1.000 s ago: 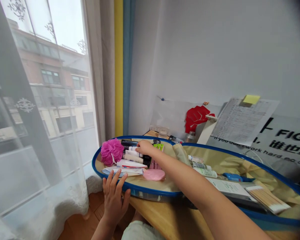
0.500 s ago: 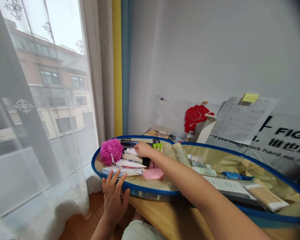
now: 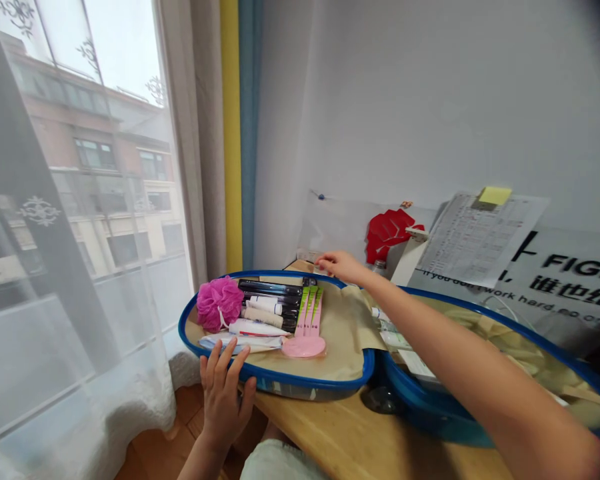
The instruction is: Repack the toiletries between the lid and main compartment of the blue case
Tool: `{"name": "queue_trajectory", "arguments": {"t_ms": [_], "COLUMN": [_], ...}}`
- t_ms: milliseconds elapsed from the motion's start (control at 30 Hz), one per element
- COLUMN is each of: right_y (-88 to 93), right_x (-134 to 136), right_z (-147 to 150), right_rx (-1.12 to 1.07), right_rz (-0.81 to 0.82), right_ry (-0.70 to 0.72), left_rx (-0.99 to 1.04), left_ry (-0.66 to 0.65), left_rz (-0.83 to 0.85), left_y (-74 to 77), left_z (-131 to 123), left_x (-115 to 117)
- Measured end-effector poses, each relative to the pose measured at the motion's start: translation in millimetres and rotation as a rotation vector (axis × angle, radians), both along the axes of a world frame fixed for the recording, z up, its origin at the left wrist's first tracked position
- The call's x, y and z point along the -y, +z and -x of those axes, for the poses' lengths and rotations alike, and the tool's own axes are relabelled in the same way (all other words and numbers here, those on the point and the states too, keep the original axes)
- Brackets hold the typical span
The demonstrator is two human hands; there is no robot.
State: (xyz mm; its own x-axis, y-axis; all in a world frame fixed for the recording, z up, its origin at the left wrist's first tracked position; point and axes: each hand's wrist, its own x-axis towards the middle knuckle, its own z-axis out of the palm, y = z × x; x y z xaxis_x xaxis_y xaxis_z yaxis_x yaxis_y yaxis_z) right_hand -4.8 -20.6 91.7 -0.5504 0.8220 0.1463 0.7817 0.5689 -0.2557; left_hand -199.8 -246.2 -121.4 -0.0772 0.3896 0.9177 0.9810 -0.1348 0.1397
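L hand (image 3: 226, 397) on case (image 3: 310, 385), R hand (image 3: 345, 267) nr back

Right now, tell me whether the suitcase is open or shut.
The suitcase is open: its two halves lie spread side by side, and the pink puff sits uncovered in one half.

you get daylight from the left window (image 3: 130, 280), its sky (image 3: 123, 37) washed out, a dimmer wall (image 3: 430, 100), a shadow across the table (image 3: 325, 423) and a blackened upper-right corner.
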Motion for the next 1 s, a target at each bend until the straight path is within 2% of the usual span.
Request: {"name": "queue_trajectory", "arguments": {"t_ms": [67,133,267,367,567,767,1000], "right_y": [4.2,0.5,-23.0,-44.0,-69.8,-79.6,-84.6], "right_x": [-4,-5,-4,-1,-7,-17,-16], "right_z": [-38,-75,-133,-158,-175,-178,-173], "right_rx": [-0.008,0.012,0.128,0.21,0.303,0.359,0.366], "right_rz": [-0.004,-0.003,0.03,0.066,0.091,0.064,0.019], "right_ry": [-0.063,-0.119,-0.172,-0.153,-0.131,-0.189,-0.205], "left_rx": [-0.002,-0.001,-0.001,-0.003,-0.004,0.006,-0.017], "left_ry": [-0.004,-0.006,-0.005,-0.012,-0.019,-0.016,-0.026], "left_rz": [-0.004,-0.01,-0.02,-0.022,-0.033,-0.039,-0.05], "left_y": [1.5,2.7,3.3,2.9,4.5,3.3,6.4], "left_z": [0,-1,-1,-1,-1,0,-2], "left_x": [0,0,0,0,0,0,1]}}
